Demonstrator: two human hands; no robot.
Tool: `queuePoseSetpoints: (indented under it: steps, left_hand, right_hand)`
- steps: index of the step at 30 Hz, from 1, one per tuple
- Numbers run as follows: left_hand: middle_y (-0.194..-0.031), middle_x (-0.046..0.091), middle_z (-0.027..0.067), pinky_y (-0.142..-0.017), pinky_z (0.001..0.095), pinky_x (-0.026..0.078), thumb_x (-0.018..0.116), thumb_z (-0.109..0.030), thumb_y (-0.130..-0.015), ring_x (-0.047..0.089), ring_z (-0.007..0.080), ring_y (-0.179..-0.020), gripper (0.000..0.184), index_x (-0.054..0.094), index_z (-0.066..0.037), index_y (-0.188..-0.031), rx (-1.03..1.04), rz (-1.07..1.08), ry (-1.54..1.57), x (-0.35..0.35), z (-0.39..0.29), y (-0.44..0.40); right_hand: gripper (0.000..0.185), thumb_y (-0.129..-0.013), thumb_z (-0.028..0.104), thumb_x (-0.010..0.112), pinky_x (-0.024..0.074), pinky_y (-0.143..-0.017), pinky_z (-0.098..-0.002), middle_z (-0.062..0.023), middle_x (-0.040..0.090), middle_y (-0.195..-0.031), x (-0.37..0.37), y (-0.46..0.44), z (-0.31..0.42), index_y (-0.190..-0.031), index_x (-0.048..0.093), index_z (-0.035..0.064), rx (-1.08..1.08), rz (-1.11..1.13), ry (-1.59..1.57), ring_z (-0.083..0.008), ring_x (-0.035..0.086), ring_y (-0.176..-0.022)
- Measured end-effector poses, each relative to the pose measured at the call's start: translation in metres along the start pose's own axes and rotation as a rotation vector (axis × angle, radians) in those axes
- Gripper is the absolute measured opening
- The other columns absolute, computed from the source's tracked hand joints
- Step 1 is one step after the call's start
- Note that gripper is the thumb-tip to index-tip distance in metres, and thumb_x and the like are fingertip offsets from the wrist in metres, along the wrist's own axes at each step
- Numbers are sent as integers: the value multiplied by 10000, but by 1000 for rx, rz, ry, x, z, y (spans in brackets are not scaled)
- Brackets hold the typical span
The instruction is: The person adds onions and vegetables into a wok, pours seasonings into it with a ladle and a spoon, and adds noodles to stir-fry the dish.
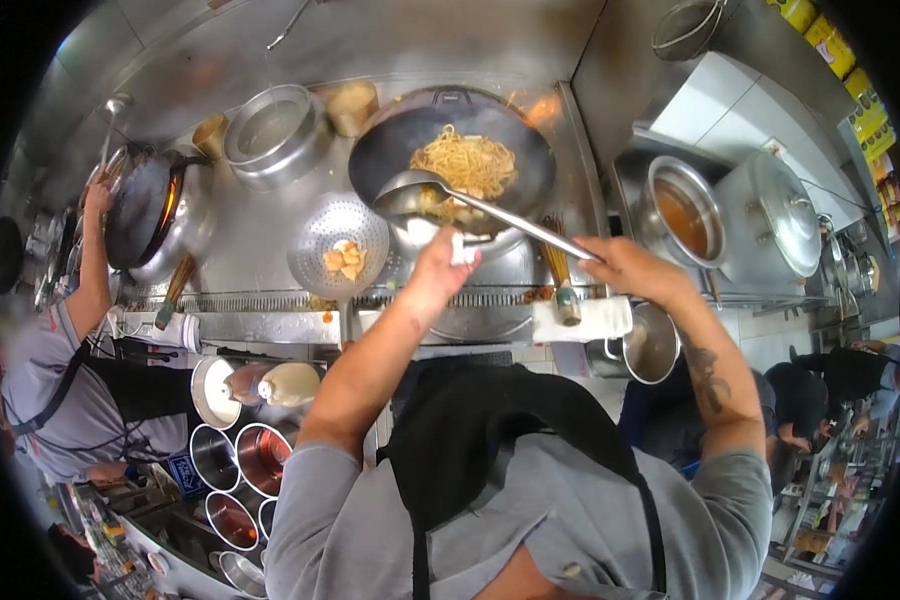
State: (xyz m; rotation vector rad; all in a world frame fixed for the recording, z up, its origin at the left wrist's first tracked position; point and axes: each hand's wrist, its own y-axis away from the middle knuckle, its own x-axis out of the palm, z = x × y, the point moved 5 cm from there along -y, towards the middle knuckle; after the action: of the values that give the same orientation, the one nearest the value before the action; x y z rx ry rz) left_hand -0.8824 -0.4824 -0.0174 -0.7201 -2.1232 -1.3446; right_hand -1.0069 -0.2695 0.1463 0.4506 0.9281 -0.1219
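A dark wok (378,150) sits on the stove in front of me, with noodles (460,160) heaped in its middle. My left hand (438,268) is closed on a white cloth (459,250) at the wok's near edge; whether a wok handle lies beneath it is hidden. My right hand (620,268) grips the end of a long metal ladle (520,222). The ladle slants across the wok to the left, its bowl over the left side of the noodles. A perforated strainer (315,235) holding pale chunks of food (344,260) rests left of the wok.
A lidded steel pot (270,135) stands behind the strainer. At right are a pot of brown liquid (685,212) and a large lidded pot (780,215). A bamboo brush (560,275) lies near my right hand. Another person (90,385) works at a wok on the left.
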Motion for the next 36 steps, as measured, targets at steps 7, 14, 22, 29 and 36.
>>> queuePoseSetpoints:
  steps: [7,14,22,29,36]
  left_hand:
    - [-842,590,69,-611,347,496,493,-134,-909,571,203,-737,64,533,-90,-934,-23,-12,-68,13,0,29]
    - [-826,587,61,-567,373,502,532,-158,-879,585,207,-729,104,537,-93,-961,-27,118,-132,-99,79,-6]
    - [-815,570,62,-592,353,473,536,-116,-849,561,203,-746,54,528,-98,-898,42,93,-79,-37,-2,-53]
    - [-898,563,93,-626,390,490,557,-130,-828,567,242,-807,124,533,-90,-943,72,30,-115,-38,-9,-92]
    - [-952,573,88,-660,404,485,566,-130,-828,561,240,-881,146,542,-106,-969,57,50,-107,-40,-7,-99]
  right_hand:
    - [413,-950,218,534,494,-664,-390,-185,648,-805,-9,-9,-18,-1302,484,9,99,102,84,-269,635,-705]
    - [325,-910,161,537,497,-695,-489,-237,636,-806,17,-54,-49,-1178,524,-23,-9,-330,288,-405,636,-777]
    - [290,-909,156,531,496,-731,-500,-232,637,-815,-20,2,-14,-1154,523,1,11,-152,352,-416,630,-806]
    - [344,-925,200,515,498,-813,-483,-267,642,-927,5,-46,-91,-1206,521,2,307,-397,233,-414,624,-906]
    - [303,-939,184,551,446,-415,-302,-65,555,-652,107,-125,-91,-1179,527,0,364,-336,-733,-139,517,-470]
